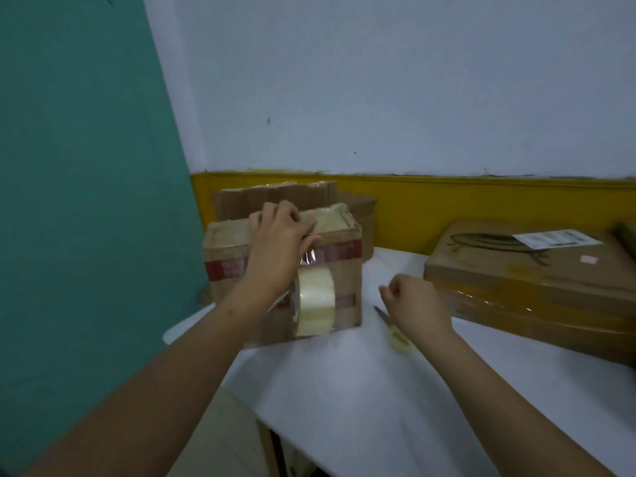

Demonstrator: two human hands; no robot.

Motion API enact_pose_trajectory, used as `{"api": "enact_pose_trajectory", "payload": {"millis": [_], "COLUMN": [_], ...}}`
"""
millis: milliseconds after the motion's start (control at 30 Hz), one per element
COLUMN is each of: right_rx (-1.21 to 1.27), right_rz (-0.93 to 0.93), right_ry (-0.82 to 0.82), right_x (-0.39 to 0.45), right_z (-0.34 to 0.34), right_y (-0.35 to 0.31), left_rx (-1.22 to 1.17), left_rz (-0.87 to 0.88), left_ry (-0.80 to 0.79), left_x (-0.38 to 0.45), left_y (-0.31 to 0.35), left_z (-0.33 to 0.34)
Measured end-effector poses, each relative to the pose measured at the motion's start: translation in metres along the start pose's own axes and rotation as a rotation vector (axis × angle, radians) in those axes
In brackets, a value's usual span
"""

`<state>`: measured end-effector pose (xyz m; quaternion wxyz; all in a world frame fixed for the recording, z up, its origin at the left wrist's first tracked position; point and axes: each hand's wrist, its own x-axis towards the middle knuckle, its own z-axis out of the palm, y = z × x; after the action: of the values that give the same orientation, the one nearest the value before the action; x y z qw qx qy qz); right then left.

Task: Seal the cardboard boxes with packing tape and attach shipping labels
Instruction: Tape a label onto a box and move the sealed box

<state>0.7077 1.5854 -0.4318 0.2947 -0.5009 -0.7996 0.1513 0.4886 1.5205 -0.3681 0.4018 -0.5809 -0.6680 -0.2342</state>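
A brown cardboard box (339, 273) with red printed bands stands on the white table (361, 390). My left hand (277, 242) rests on its top front edge, thumb pressing a strip of clear tape against the box. The clear packing tape roll (316, 301) hangs from that strip down the box's front face. My right hand (414, 301) hovers to the right of the box with its fingers curled, holding nothing I can see. Scissors (395, 333) with pale handles lie on the table just under that hand.
A large flat cardboard box (516, 280) lies at the right with a white shipping label (557, 238) on its top. Folded cardboard (275, 197) leans against the yellow wall strip behind the small box. A teal wall is at the left; the table's near edge drops off at the lower left.
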Motion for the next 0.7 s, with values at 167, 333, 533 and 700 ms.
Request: {"api": "enact_pose_trajectory", "payload": {"millis": [167,333,533,700], "right_rx": [-0.056,-0.140,-0.495,-0.396], "right_rz": [0.076,0.084,0.040,0.027], "right_ry": [-0.217,-0.156,-0.269,-0.364], "right_x": [-0.006,-0.004,-0.005,0.003], "right_z": [0.023,0.034,0.017,-0.019], "right_y": [0.052,0.057,0.047,0.044], "left_rx": [-0.234,-0.472,-1.127,-1.210], "left_rz": [-0.370,-0.657,-1.154,-1.125], "left_ry": [-0.140,0.055,0.052,-0.076], "left_x": [-0.021,-0.039,-0.068,-0.060], "left_y": [0.033,0.049,0.086,0.087], "left_z": [-0.014,-0.033,-0.035,-0.018]}}
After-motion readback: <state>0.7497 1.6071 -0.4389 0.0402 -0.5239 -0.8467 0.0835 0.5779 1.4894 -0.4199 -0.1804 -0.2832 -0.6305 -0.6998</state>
